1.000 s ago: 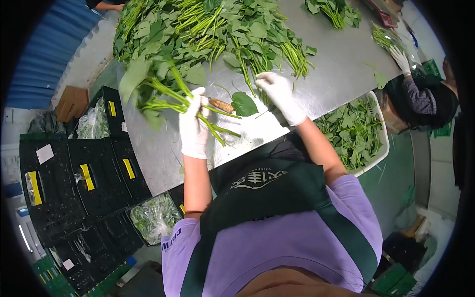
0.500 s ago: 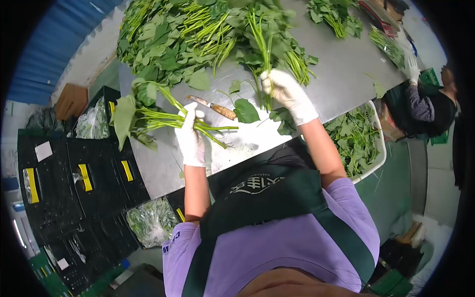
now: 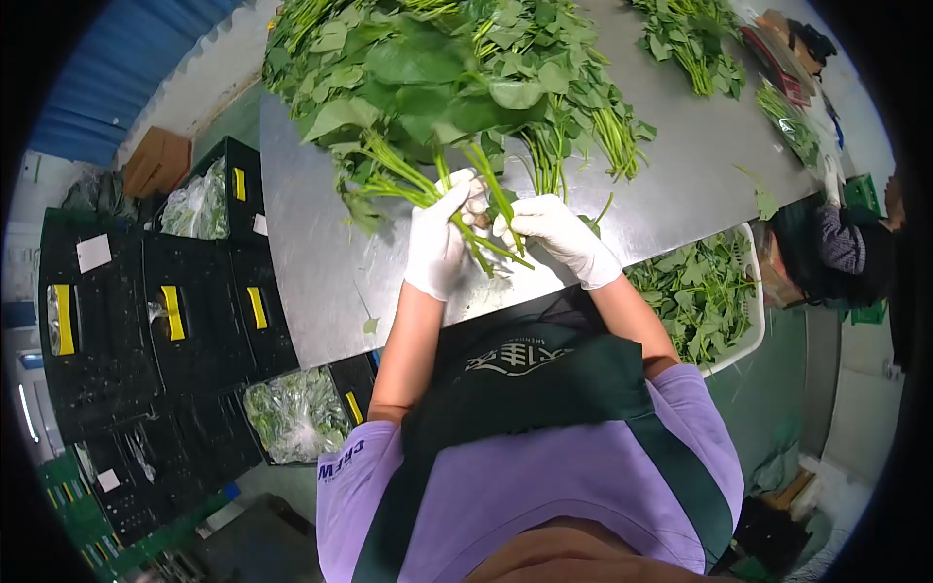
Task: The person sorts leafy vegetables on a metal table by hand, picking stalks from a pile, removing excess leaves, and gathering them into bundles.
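Observation:
My left hand, in a white glove, is closed round a bunch of leafy green stems. The cut ends stick out below its fingers and the leaves spread away over the table. Just beside it, my gloved right hand pinches more leafy stems, their broad leaves meeting those of the left bunch. A small brown patch shows between the hands; the wooden-handled knife is otherwise hidden. Beyond the hands lies a large heap of leafy greens on the metal table.
A white basket of greens stands right of me. Black crates with yellow handles are stacked left, some holding bagged greens. More bunches lie at the table's far right. Another person is at the right edge.
My right hand has come down and left with its stems, now close to my left hand. The left hand has moved right and its bunch has swung from pointing left to pointing away.

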A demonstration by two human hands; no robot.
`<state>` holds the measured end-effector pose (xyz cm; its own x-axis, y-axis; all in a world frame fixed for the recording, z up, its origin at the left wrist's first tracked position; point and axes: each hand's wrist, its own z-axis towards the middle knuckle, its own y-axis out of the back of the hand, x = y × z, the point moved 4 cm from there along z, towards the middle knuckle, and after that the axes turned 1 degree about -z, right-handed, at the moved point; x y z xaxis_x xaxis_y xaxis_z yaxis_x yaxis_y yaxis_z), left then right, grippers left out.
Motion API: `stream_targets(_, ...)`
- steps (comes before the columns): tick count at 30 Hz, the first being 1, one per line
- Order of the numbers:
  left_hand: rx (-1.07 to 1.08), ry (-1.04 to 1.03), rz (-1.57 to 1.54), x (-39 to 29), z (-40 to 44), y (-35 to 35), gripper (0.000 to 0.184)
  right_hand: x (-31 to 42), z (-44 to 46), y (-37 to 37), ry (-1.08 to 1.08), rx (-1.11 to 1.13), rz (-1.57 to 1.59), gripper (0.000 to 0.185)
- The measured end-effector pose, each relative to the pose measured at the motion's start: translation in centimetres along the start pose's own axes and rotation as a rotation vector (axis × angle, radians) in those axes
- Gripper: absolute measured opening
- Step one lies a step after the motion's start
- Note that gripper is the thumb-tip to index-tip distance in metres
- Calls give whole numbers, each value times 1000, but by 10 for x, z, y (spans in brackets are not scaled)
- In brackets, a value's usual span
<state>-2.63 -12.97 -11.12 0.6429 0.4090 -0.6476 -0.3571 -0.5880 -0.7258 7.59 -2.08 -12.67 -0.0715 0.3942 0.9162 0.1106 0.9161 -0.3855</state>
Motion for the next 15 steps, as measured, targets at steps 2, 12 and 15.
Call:
stream_targets(2, 25, 10, 44, -1, -7, -9, 19, -11, 2, -2, -3, 62, 13, 19)
stream_targets(12, -116, -212, 281, 12, -3, -7, 15, 5, -9, -9, 52, -432, -277, 16)
stream_targets(15, -147, -235, 204, 10, -3, -9, 13, 16, -23, 5, 309, -523, -269, 14)
